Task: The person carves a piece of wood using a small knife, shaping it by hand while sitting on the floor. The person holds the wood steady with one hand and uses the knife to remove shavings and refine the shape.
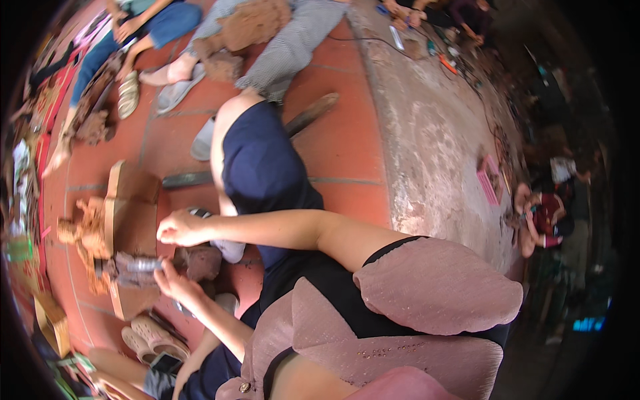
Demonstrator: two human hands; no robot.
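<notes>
Scene is viewed steeply tilted; the red tiled floor [347, 143] carries everything.

Wheel [130, 230]: a round wooden turntable is seen edge-on at the left side of the floor, with lumps of brown clay on and around it. A clay figure [87, 230] stands on its far face, at the left.

Left hand [175, 283]: it is held at the lower rim of the wheel, just beside a dark clay lump [200, 261]. A small grey tube-like tool [143, 265] is seen at the fingers; the fingers are curled narrow, but whether they actually clamp the tool cannot be told.

Right hand [181, 229]: it is stretched across the knee to the wheel's near edge, fingers bent and drawn close together at the tips. A held object cannot be made out.

Wearer: dark blue shorts [263, 167] and a mauve top [433, 283] are noted; a grey slipper [203, 140] is seen by the foot.

Surroundings: a second clay mass [250, 23] is held on the lap of another seated person at the floor's far edge. A pair of beige sandals [153, 337] lies near the lower left edge. A concrete strip [433, 133] borders the tiles on the right
</notes>
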